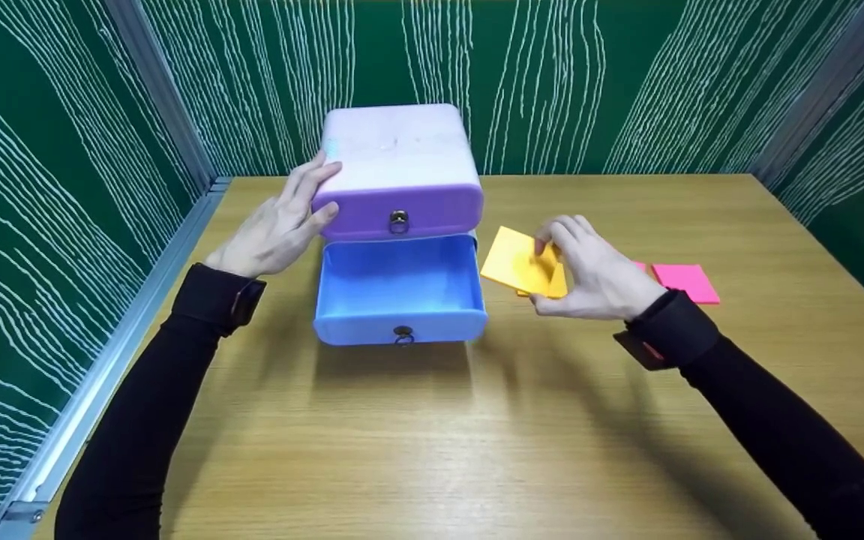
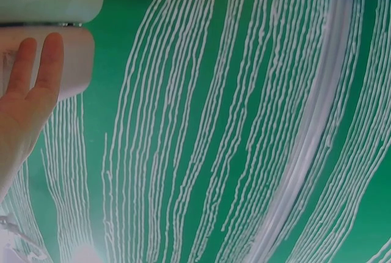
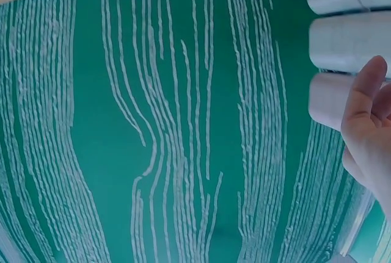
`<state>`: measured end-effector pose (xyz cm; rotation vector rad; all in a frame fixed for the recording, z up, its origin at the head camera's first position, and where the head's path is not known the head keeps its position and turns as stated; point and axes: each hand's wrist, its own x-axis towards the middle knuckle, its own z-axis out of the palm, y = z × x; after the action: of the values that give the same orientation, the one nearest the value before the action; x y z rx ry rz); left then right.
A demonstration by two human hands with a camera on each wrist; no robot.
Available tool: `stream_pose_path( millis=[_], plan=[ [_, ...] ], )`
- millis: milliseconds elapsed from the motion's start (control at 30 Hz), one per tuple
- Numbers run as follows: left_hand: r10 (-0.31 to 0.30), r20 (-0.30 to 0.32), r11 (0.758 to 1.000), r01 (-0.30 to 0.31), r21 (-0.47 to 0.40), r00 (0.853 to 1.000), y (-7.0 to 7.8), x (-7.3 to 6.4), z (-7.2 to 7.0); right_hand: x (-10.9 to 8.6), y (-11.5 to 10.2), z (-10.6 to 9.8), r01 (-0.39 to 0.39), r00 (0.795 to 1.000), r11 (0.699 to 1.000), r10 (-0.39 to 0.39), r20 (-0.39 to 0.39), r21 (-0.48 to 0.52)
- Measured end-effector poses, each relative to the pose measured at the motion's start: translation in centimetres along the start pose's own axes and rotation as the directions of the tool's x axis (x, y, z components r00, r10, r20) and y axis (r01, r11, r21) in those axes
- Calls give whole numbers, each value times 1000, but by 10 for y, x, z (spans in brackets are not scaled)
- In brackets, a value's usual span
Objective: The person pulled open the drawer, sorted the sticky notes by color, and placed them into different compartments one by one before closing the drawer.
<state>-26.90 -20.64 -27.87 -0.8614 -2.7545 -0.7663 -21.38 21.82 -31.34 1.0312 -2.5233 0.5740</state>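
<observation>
In the head view, a small drawer box [image 1: 402, 146] has a purple upper drawer [image 1: 361, 214] that is closed. Its blue lower drawer [image 1: 357, 328] is pulled out, and no object shows inside. My left hand [image 1: 274, 225] rests against the box's left side, with fingers near the top edge and the thumb by the purple front. The left wrist view shows two of its fingers lying straight along the box. To the right of the blue drawer, my right hand [image 1: 589, 270] pinches yellow sticky notes [image 1: 511, 259], fanned at an angle above the table.
Pink sticky notes [image 1: 687, 283] lie on the wooden table [image 1: 417, 450], partly behind the right hand. Green walls with white wavy lines [image 1: 552, 82] enclose the back and sides. A metal rail [image 1: 113, 360] runs along the table's left edge.
</observation>
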Motion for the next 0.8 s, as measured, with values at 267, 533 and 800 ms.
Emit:
stream_pose_path(
  millis=[267, 533, 800],
  plan=[
    [11, -6, 1000, -11, -7, 1000, -1, -1, 0, 24, -21, 1, 120, 993, 991, -120, -5, 59],
    [7, -8, 1000, -7, 2, 1000, -1, 0, 0, 52, -47, 10, 190, 980, 977, -195, 41, 94],
    [0, 0, 1000, 0, 18, 1000, -1, 0, 2, 81, -73, 36, 215, 968, 972, -225, 108, 97]
  ],
)
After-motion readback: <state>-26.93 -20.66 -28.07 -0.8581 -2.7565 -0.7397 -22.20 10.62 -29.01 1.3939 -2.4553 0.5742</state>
